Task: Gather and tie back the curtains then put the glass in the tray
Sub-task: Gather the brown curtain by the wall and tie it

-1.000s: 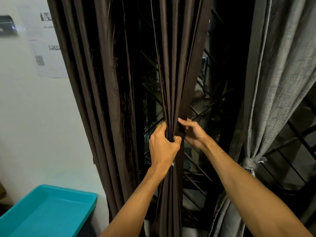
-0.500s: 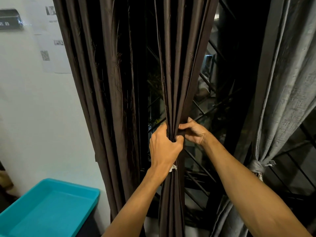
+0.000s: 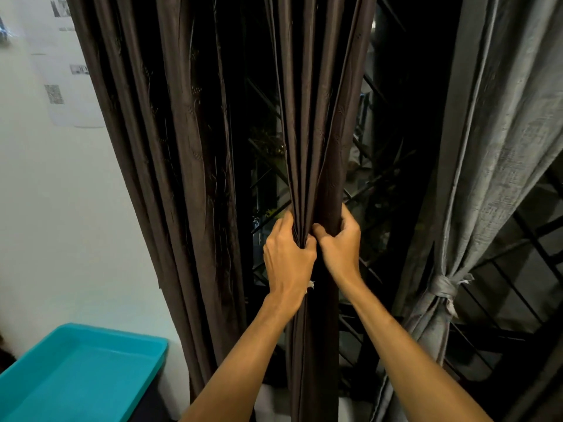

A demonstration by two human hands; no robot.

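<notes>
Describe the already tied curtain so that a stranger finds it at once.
Start at the dark barred window. On its right side hangs the grey curtain, cinched low by a knotted grey band. Unlike the brown curtain beside it, it is pale and already tied.

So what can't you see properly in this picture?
Head view only.
Glass: nowhere in frame.
Blue tray: cut by left and bottom edges.
Wall papers: print too small and blurred to read.
White scrap: mostly hidden under the left hand.
Fingertips of the right hand: wrapped behind the brown curtain.
</notes>
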